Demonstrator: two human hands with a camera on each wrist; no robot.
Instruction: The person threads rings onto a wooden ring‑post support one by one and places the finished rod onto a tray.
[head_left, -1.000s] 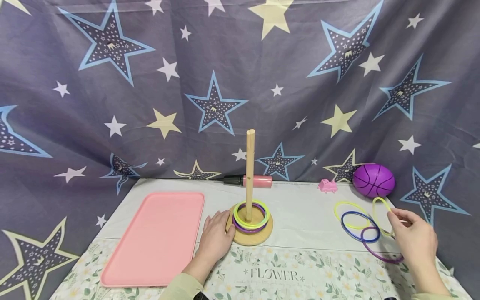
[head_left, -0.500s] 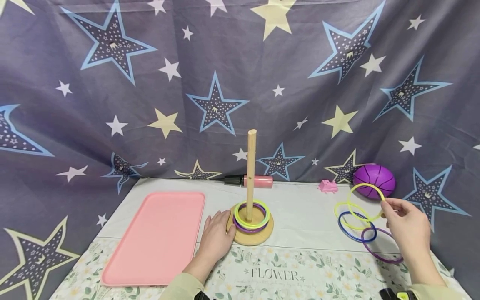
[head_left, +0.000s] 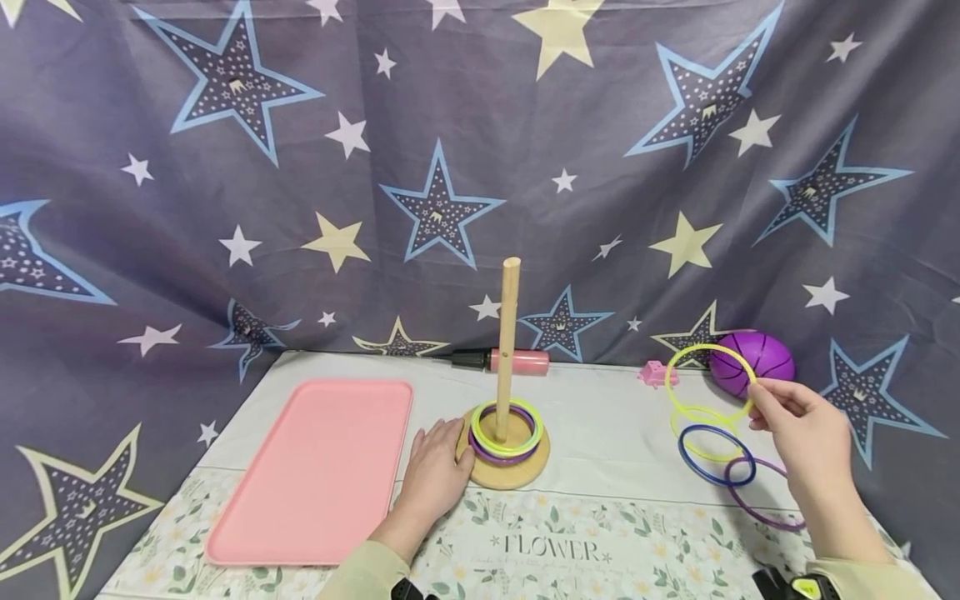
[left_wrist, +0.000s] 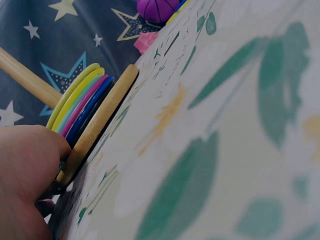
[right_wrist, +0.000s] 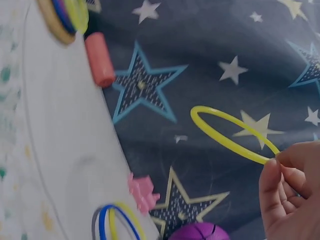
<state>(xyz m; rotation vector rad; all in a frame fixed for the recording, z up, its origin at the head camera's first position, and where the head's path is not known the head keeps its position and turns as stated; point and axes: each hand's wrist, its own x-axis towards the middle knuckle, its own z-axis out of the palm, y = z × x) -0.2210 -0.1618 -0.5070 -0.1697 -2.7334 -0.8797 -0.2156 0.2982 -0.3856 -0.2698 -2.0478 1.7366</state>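
My right hand (head_left: 802, 429) pinches a yellow ring (right_wrist: 225, 142) between thumb and fingertips, raised above the table. Under it lie three loose rings: a yellow ring (head_left: 707, 456), a blue ring (head_left: 703, 477) and a purple ring (head_left: 759, 517), overlapping one another. A wooden post (head_left: 507, 333) stands upright on a round wooden base (head_left: 510, 480) at the middle. Several stacked rings (left_wrist: 82, 102), in yellow, green, magenta and blue, encircle its foot. My left hand (head_left: 435, 479) rests with extended fingers at the base's left edge; the left wrist view hides its fingertips.
A pink tray (head_left: 315, 475) lies left of my left hand. Along the back are a pink and black hand pump (head_left: 519, 362), a small pink toy (head_left: 655, 374) and a purple ball (head_left: 768, 358). A starry curtain (head_left: 420, 300) hangs behind the table.
My right hand has lifted the yellow ring up and leftward from beside the loose rings, and the blue ring has shifted slightly. My left hand stays at the base.
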